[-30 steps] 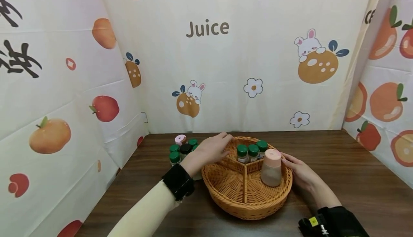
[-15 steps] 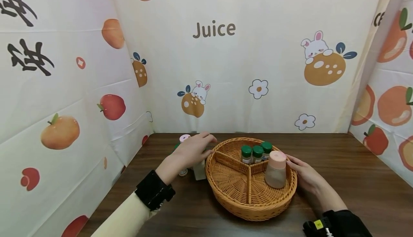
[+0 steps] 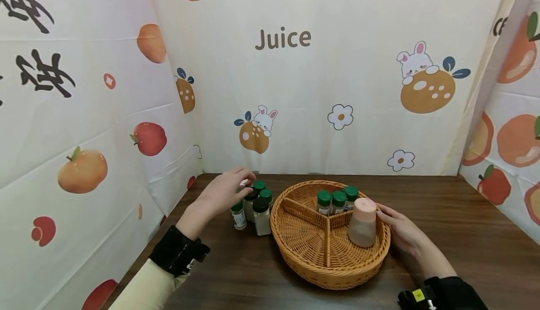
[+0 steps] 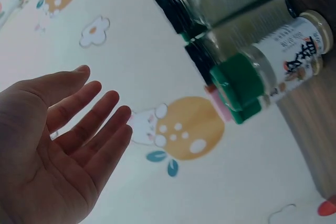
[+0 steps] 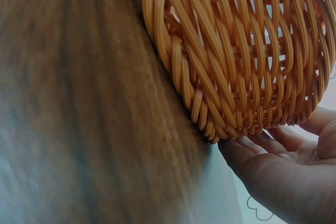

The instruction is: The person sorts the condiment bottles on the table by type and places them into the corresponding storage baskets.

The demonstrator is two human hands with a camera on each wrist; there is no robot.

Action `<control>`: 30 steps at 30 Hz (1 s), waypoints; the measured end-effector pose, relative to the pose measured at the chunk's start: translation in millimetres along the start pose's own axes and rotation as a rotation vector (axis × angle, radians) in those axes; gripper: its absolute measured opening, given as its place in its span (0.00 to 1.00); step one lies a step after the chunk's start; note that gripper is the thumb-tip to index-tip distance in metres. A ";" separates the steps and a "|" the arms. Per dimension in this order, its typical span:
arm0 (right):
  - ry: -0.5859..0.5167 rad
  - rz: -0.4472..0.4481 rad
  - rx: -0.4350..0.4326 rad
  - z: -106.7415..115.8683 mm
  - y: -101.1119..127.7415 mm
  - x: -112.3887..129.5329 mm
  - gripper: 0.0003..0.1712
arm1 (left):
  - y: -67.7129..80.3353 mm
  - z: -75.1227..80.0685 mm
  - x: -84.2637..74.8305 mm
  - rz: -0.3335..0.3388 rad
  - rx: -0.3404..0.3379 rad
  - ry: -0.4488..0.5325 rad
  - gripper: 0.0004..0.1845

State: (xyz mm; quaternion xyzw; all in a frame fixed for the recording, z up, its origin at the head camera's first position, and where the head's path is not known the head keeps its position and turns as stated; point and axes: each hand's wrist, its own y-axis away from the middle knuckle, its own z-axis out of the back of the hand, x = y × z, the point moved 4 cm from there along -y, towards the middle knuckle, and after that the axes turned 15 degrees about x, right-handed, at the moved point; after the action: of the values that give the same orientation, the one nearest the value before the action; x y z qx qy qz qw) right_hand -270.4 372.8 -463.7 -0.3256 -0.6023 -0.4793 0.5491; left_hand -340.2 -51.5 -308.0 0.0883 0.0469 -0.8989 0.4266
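My right hand [image 3: 398,232] rests flat against the wicker basket [image 3: 333,265], steadying it. My left hand [image 3: 223,190] hovers, fingers loose and holding nothing, over the spice jars [image 3: 253,207] clustered on the counter [image 3: 443,216].

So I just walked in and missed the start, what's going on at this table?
A person is working with spice jars and a round, divided wicker basket on a wooden table. Their left hand reaches, fingers open, over a cluster of small jars standing just left of the basket, holding none of them. Their right hand rests against the basket's right rim. Inside the basket, three green-capped jars stand in the back compartment and a pink-lidded shaker stands in the right one.
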 end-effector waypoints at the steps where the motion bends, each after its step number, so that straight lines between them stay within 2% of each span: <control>1: -0.003 -0.002 -0.004 -0.3 0.1 0.0 0.42 | 1.1 0.0 3.8 0.007 -0.003 0.008 0.14; 5: -0.012 0.002 0.009 -1.8 0.2 0.0 0.43 | 4.2 -4.8 18.6 0.038 -0.007 0.044 0.14; 10: -0.008 -0.002 0.014 1.0 0.1 -1.5 0.45 | 5.9 -18.7 35.7 0.096 0.019 0.055 0.15; 17: 0.001 -0.002 0.008 1.2 0.7 -0.9 0.45 | 6.9 -39.7 57.8 0.159 0.041 0.144 0.18; 23: -0.007 0.000 0.010 -1.5 1.3 1.5 0.45 | 5.1 -52.5 66.9 0.190 0.005 0.142 0.16; 30: 0.007 -0.001 0.002 -0.3 1.6 1.5 0.42 | 2.7 -58.7 65.7 0.217 -0.028 0.120 0.16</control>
State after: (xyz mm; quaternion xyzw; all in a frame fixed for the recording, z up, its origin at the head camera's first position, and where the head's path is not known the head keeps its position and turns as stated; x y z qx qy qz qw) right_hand -269.2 372.8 -461.9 -0.3230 -0.6009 -0.4800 0.5515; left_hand -371.9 -93.7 -378.6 0.1405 0.0751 -0.8398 0.5189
